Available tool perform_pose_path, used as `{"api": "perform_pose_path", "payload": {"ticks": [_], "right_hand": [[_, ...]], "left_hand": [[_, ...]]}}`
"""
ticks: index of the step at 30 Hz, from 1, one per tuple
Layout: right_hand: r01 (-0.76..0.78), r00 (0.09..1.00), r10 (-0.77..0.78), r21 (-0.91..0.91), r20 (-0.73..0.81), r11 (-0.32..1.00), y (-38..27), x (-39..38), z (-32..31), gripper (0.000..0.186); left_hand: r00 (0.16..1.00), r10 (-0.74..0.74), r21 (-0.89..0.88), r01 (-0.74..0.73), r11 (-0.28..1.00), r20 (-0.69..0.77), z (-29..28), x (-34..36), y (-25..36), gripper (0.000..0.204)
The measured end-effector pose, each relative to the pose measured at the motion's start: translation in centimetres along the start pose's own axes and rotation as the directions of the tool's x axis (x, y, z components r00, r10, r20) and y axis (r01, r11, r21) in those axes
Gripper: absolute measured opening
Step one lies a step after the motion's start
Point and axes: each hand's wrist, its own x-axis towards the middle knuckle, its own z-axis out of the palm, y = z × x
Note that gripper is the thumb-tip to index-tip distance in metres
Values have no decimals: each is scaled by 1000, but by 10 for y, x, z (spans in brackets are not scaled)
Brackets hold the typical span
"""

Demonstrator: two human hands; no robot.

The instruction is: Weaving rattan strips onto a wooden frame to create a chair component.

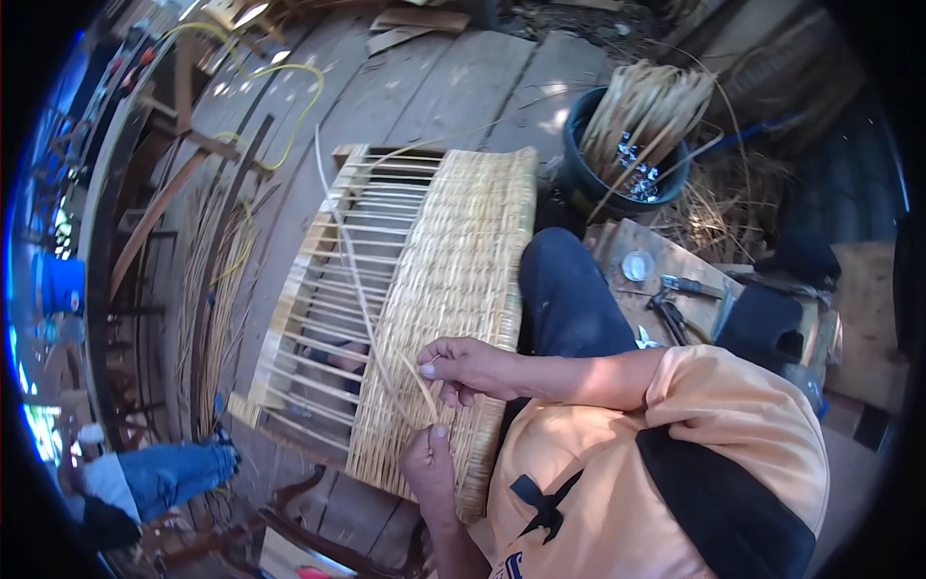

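Observation:
A wooden frame (295,314) strung with pale cross rods lies in front of me. Its side nearest my body is covered with a dense straw-coloured weave (424,299); bare rods show on the far side. My right hand (465,369) is closed, pinching a flat cane strip (419,382) just above the weave. Below it, my left hand (429,465) has its thumb and fingers closed around the strip's lower part. A long pale strand (340,227) stretches across the bare rods toward my hands. Where it joins the held strip cannot be made out.
A dark blue bucket (573,130) at the upper right holds coiled cane strips (656,101). By my knee, a wooden board (627,239) carries a hammer (693,287) and pliers (666,317). Long sticks (227,289) and a yellow cord (313,87) lie left. Another person (169,480) is at lower left.

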Motion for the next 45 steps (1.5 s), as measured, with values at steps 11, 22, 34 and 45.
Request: {"api": "perform_pose_path", "payload": {"ticks": [11,22,34,45], "right_hand": [[-82,992,92,-111,91,990,-4,-38,-16,29],[171,972,-115,-276,205,946,-12,-24,-36,53],[645,433,-855,-563,-287,516,-228,-196,-129,21],[108,-236,-897,-927,-374,358,-340,-291,-321,6]], "left_hand": [[740,-97,-699,664,266,666,13,-5,-33,51],[968,251,-45,-251,967,1,36,44,-13,32],[889,336,141,-393,909,310,124,89,112,33],[773,514,273,-621,735,372,162,134,112,47]]}}
